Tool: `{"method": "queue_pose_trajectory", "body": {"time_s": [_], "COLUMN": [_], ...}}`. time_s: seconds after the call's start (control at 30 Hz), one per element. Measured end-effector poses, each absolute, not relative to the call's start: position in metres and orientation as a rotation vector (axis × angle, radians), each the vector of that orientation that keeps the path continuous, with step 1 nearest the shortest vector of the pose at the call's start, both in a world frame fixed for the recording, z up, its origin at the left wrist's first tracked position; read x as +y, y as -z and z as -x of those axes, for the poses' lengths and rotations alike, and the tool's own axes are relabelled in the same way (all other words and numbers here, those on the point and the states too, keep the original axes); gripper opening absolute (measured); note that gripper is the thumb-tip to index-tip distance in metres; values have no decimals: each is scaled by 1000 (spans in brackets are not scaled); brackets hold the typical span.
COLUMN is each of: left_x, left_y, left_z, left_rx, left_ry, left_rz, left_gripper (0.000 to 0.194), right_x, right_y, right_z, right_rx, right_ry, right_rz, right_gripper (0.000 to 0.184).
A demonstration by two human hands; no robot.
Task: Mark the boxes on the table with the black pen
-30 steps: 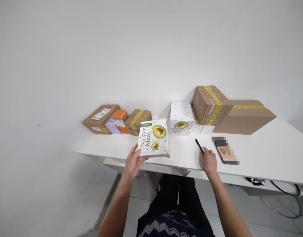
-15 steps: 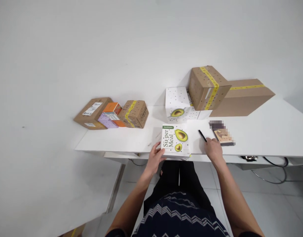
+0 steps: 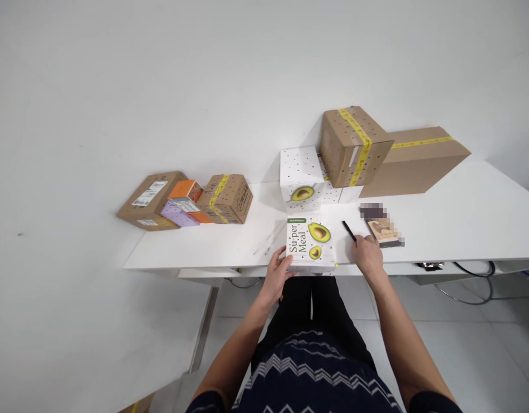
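Note:
A white box [image 3: 311,244] printed "Su-per Meal" with avocado pictures lies near the front edge of the table. My left hand [image 3: 276,275] grips its near left corner, thumb over the top edge and fingers along the left side. To the right of that box, my right hand [image 3: 368,255] is closed around a slim black pen-like stick [image 3: 349,230], whose far end points up and left, away from me. Just beyond the right hand lies a dark and tan packet [image 3: 382,228], partly blurred out.
Along the wall on the white table [image 3: 445,229] stand a second avocado box [image 3: 302,172], a taped cardboard box [image 3: 354,146] and a long carton [image 3: 415,163]. At left are a labelled carton [image 3: 150,201], an orange box [image 3: 185,189], a purple box [image 3: 178,213] and a small taped carton [image 3: 225,198].
The view has shifted slightly. The white box has slid a little to the right under my left hand, closer to my right hand, which still holds the black stick.

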State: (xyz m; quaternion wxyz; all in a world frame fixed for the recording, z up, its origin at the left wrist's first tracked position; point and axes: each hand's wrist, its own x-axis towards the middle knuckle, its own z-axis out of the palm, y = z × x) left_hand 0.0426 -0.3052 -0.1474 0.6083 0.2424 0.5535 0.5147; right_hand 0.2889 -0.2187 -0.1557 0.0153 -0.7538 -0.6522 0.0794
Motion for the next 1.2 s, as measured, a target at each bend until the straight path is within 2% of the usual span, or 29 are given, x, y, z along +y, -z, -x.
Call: {"method": "queue_pose_trajectory", "body": {"time_s": [0.4,0.63,0.77,0.87,1.0,1.1,1.2], "left_x": [-289,-268,-265,-266,-270,-274,-278], "left_y": [143,143,146,149,152,154,155], "left_z": [-43,-35,-33,-33,-33,-32,-32], "left_rx": [1344,1534,1599,1589,1635,1666,1547], "left_ry": [-1186,-1080,-1062,-1074,-1045,-1034,-1034], "left_rz": [-599,-888,-939,-1011,-1207,-1234,-1233], "left_gripper": [65,78,78,65,53,57,74], "right_x": [-216,-217,-218,-217,-217,-219,-221], "right_y": [161,157,161,169,179,181,179], "right_z": [-290,-285,-281,-274,-260,-251,-248], "right_rx": [-2005,-1981,-1813,-1559,-1109,-940,-890], "right_ry": [-238,-295,-386,-574,-1107,-1320,-1348], "right_rz": [2322,2332,2219,1986,1569,1378,1354], "right_gripper": [34,35,38,40,43,37,33]}}
